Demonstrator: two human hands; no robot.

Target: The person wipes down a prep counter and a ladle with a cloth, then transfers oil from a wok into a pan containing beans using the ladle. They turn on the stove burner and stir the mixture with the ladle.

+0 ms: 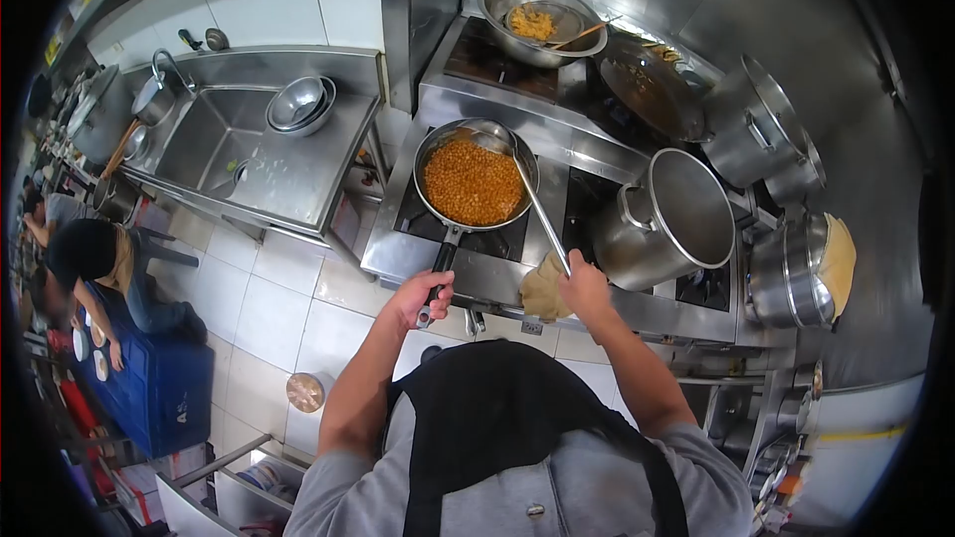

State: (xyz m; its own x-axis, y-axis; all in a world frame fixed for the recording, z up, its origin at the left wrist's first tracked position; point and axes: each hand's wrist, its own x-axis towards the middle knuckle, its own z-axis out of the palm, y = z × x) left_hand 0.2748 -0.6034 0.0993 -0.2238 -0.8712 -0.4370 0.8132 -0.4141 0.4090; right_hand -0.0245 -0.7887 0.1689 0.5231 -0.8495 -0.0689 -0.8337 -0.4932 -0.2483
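A frying pan (446, 256) full of beans in orange-brown sauce (470, 185) sits on a stove burner. My left hand (425, 299) is wrapped round its black handle. In my right hand (585, 286) is the long metal handle of a ladle (537, 204), whose bowl rests among the beans at the pan's far side. A tan cloth (544, 287) hangs at the stove's front edge, right beside my right hand; whether the hand touches it I cannot tell.
Right of the pan stands a tall steel pot (637, 239). Behind are a steel bowl (494, 12) with a strainer of yellow food and a dark wok (652, 89). At left is a sink (204, 144); beyond it, people (95, 259) work near a blue chest (159, 388).
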